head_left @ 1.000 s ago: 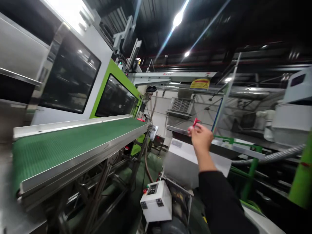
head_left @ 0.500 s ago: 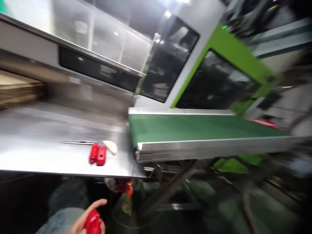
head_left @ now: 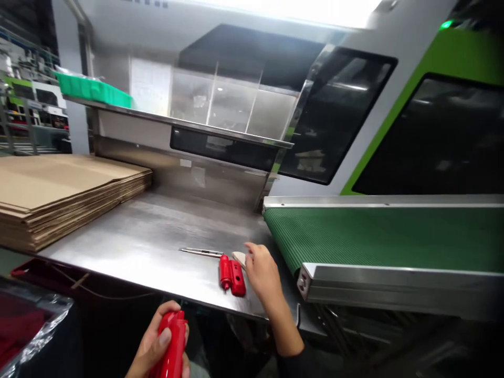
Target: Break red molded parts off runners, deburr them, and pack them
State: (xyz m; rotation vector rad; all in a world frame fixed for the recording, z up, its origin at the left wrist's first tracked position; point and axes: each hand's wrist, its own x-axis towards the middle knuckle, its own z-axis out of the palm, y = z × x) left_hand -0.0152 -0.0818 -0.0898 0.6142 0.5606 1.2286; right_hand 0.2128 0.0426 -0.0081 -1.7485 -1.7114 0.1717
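My left hand (head_left: 151, 344) is closed around a red plastic part (head_left: 173, 341), a long glossy piece with a notched top end, held in front of the table edge. My right hand (head_left: 262, 270) reaches over the metal table, fingers bent and apart, at a flat cream-coloured piece with a rounded edge (head_left: 238, 257). The hand partly covers this piece, and a firm grip on it does not show. Just left of that hand lie two red plastic parts (head_left: 237, 278) side by side. A thin pointed metal tool (head_left: 201, 252) lies behind them.
A stack of flat cardboard (head_left: 74, 184) sits on the metal table (head_left: 129, 249) at left. A green conveyor belt (head_left: 378, 236) with metal rails adjoins the right end. Above runs a shelf with a green bin (head_left: 92, 90). A plastic-lined container (head_left: 31, 320) stands low at left.
The view has swung left, bringing in the cardboard and green bin. My right hand has come onto the table beside the cream piece. My left hand has risen with the red part.
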